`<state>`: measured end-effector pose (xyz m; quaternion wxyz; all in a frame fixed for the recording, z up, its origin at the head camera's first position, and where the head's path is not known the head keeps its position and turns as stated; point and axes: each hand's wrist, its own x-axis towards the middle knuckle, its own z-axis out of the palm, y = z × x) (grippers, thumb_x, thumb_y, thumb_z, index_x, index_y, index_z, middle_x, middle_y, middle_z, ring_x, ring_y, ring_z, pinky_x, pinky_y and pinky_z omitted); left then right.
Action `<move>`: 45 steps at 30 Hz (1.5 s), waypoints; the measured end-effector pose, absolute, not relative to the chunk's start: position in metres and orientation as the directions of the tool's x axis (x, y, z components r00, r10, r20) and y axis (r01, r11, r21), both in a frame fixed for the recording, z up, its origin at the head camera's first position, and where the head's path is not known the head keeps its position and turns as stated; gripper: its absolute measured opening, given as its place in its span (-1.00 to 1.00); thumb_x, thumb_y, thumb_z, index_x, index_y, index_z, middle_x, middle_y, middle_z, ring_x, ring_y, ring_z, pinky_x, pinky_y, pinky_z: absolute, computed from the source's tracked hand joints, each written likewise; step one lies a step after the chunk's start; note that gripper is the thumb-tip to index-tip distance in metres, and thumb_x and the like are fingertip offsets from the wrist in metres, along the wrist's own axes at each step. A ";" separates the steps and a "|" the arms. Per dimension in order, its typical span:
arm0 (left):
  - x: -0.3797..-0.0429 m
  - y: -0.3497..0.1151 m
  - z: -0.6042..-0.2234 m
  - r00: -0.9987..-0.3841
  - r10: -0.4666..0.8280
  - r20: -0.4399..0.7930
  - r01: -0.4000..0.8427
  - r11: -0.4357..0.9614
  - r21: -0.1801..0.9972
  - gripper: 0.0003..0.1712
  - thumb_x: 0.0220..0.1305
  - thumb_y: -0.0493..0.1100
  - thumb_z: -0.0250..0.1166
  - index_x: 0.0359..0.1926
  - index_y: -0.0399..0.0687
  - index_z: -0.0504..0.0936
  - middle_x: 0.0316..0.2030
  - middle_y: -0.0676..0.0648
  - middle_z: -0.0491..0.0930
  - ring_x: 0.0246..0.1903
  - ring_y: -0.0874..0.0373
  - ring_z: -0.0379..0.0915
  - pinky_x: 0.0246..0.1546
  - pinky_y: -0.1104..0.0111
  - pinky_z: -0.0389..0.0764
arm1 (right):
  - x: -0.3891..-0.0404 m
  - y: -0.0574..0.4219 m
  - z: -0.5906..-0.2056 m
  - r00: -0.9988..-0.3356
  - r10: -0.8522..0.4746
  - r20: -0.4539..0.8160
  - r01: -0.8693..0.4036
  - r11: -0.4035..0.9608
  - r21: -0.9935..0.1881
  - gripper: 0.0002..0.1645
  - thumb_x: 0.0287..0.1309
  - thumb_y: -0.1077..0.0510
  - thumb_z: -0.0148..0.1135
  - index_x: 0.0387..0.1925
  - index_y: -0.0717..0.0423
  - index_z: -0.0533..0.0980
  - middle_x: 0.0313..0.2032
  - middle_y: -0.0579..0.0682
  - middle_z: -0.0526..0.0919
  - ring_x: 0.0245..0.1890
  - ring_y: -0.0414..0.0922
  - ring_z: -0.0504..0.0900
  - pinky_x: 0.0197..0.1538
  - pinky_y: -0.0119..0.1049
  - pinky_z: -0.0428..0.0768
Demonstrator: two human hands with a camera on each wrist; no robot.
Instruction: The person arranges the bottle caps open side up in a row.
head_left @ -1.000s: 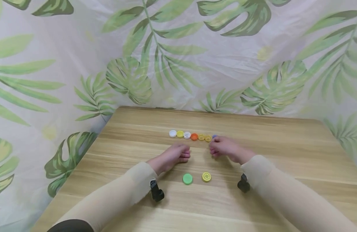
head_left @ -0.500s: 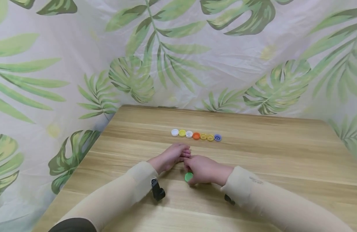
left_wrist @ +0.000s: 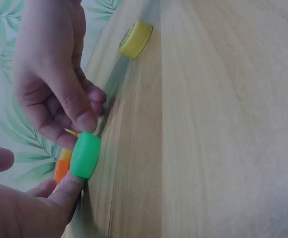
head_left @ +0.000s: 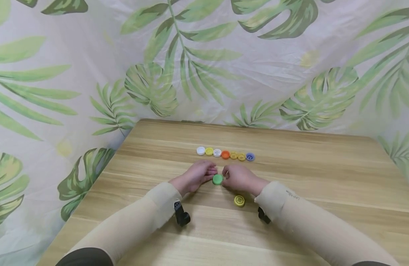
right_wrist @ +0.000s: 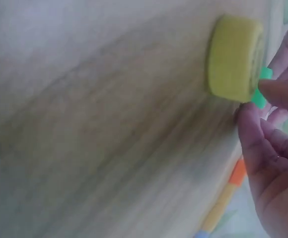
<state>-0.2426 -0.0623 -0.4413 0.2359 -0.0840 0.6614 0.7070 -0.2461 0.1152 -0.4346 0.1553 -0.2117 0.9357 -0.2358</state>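
Note:
A green bottle cap [head_left: 217, 180] sits between my two hands near the table's middle, in edge-on view in the left wrist view. My right hand [head_left: 240, 178] has curled fingers, its thumb and index fingertips right at the cap's near-right rim. My left hand [head_left: 198, 176] reaches in from the other side, one outstretched digit touching the cap's rim and the other fingers apart. A yellow bottle cap [head_left: 239, 201] with a raised pattern on its top lies closer to me, below my right hand.
Farther back runs a touching row of caps: white [head_left: 200, 150], yellow [head_left: 209, 151], clear-white [head_left: 217, 153], orange [head_left: 225, 154], two amber ones and blue [head_left: 250, 157]. The wooden table [head_left: 310, 173] ends at a leaf-print cloth [head_left: 204, 74].
My right hand has left the row's blue end, come down to the green cap and brought it up beside my left hand. The left hand has stayed nearly in place.

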 end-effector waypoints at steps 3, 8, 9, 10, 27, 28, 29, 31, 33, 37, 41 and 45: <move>-0.242 -0.061 -0.440 -0.873 0.219 -0.436 -0.456 -0.052 0.888 -0.52 0.59 -0.29 -0.06 0.35 -0.59 0.27 0.22 -0.42 0.37 0.13 -0.08 0.40 0.35 0.15 0.45 | -0.251 0.117 -0.437 -0.878 -0.434 -0.202 -0.232 0.755 -0.614 -0.71 0.21 0.33 0.28 -0.03 0.33 0.63 -0.29 0.03 0.74 -0.32 -0.15 0.67 -0.16 -0.28 0.69; -0.240 -0.056 -0.439 -0.870 0.232 -0.436 -0.465 -0.087 0.881 -0.50 0.54 -0.33 -0.03 0.36 -0.58 0.28 0.21 -0.40 0.39 0.12 -0.05 0.42 0.33 0.14 0.47 | -0.259 0.121 -0.440 -0.881 -0.365 -0.302 0.082 0.510 -0.856 -0.76 0.25 0.47 0.10 -0.08 0.47 0.57 -0.28 0.13 0.69 -0.41 -0.16 0.65 -0.28 -0.39 0.71; -0.240 -0.055 -0.439 -0.869 0.235 -0.436 -0.466 -0.086 0.881 -0.50 0.53 -0.33 -0.02 0.36 -0.58 0.29 0.19 -0.38 0.41 0.10 -0.03 0.44 0.32 0.14 0.48 | -0.260 0.122 -0.441 -0.877 -0.357 -0.321 0.134 0.459 -0.878 -0.76 0.26 0.49 0.08 -0.07 0.49 0.56 -0.25 0.15 0.67 -0.40 -0.16 0.64 -0.26 -0.38 0.71; -0.240 -0.054 -0.439 -0.869 0.237 -0.435 -0.463 -0.080 0.882 -0.51 0.53 -0.34 -0.01 0.35 -0.58 0.30 0.16 -0.35 0.44 0.07 -0.01 0.45 0.31 0.15 0.50 | -0.261 0.122 -0.442 -0.874 -0.356 -0.331 0.164 0.426 -0.890 -0.75 0.27 0.49 0.06 -0.06 0.50 0.56 -0.23 0.15 0.66 -0.40 -0.17 0.63 -0.25 -0.38 0.72; -0.247 -0.046 -0.443 -0.907 0.238 -0.347 -0.312 0.176 0.934 -0.51 0.42 -0.36 0.26 0.30 -0.46 0.47 0.18 -0.31 0.54 0.07 -0.07 0.58 0.14 0.22 0.62 | -0.271 0.133 -0.438 -0.868 -0.358 -0.345 0.262 0.260 -0.930 -0.71 0.41 0.38 0.14 0.10 0.41 0.54 -0.02 0.14 0.64 -0.19 -0.15 0.59 -0.06 -0.33 0.67; -0.247 -0.045 -0.443 -0.909 0.241 -0.339 -0.306 0.165 0.938 -0.52 0.44 -0.34 0.25 0.31 -0.44 0.47 0.19 -0.31 0.54 0.08 -0.10 0.58 0.15 0.21 0.62 | -0.271 0.134 -0.438 -0.879 -0.349 -0.326 0.233 0.281 -0.931 -0.73 0.40 0.37 0.17 0.07 0.41 0.55 -0.05 0.12 0.64 -0.19 -0.14 0.59 -0.07 -0.32 0.66; -0.247 -0.045 -0.442 -0.911 0.247 -0.330 -0.302 0.144 0.942 -0.53 0.46 -0.33 0.23 0.31 -0.44 0.46 0.19 -0.32 0.54 0.10 -0.12 0.58 0.16 0.19 0.62 | -0.272 0.134 -0.438 -0.890 -0.335 -0.309 0.211 0.299 -0.931 -0.75 0.38 0.36 0.19 0.03 0.39 0.57 -0.09 0.10 0.65 -0.19 -0.13 0.59 -0.08 -0.31 0.66; -0.248 -0.044 -0.442 -0.915 0.258 -0.310 -0.292 0.107 0.950 -0.56 0.48 -0.33 0.20 0.30 -0.44 0.45 0.18 -0.33 0.53 0.11 -0.17 0.58 0.15 0.18 0.63 | -0.272 0.136 -0.438 -0.904 -0.325 -0.280 0.186 0.291 -0.938 -0.79 0.38 0.38 0.19 -0.02 0.42 0.56 -0.14 0.11 0.65 -0.18 -0.09 0.62 -0.04 -0.26 0.69; -0.249 -0.043 -0.441 -0.921 0.261 -0.291 -0.281 0.073 0.957 -0.61 0.50 -0.34 0.18 0.26 -0.45 0.45 0.14 -0.33 0.54 0.08 -0.18 0.59 0.13 0.18 0.65 | -0.272 0.136 -0.437 -0.912 -0.318 -0.258 0.176 0.265 -0.948 -0.83 0.38 0.39 0.17 -0.06 0.43 0.54 -0.18 0.11 0.65 -0.19 -0.07 0.65 0.00 -0.19 0.70; -0.253 -0.041 -0.440 -0.930 0.240 -0.279 -0.283 0.017 0.959 -0.68 0.51 -0.39 0.13 0.18 -0.50 0.48 0.07 -0.31 0.55 0.00 -0.09 0.61 0.13 0.19 0.65 | -0.272 0.137 -0.435 -0.921 -0.320 -0.222 0.156 0.218 -0.963 -0.85 0.40 0.42 0.13 -0.07 0.46 0.50 -0.18 0.16 0.66 -0.22 -0.06 0.69 0.04 -0.10 0.71; -0.256 -0.041 -0.440 -0.935 0.206 -0.289 -0.298 -0.011 0.955 -0.70 0.53 -0.37 0.12 0.15 -0.49 0.53 0.02 -0.27 0.58 -0.09 0.03 0.61 0.11 0.20 0.66 | -0.272 0.138 -0.434 -0.928 -0.310 -0.205 0.149 0.197 -0.969 -0.83 0.40 0.43 0.12 -0.04 0.49 0.49 -0.18 0.18 0.66 -0.24 -0.09 0.70 0.00 -0.13 0.73; -0.257 -0.040 -0.440 -0.936 0.202 -0.287 -0.294 -0.006 0.956 -0.71 0.53 -0.37 0.13 0.15 -0.49 0.53 0.01 -0.28 0.60 -0.11 0.02 0.63 0.09 0.19 0.67 | -0.273 0.140 -0.433 -0.928 -0.309 -0.209 0.154 0.193 -0.969 -0.81 0.41 0.43 0.11 -0.02 0.50 0.49 -0.17 0.17 0.67 -0.22 -0.08 0.71 0.00 -0.15 0.73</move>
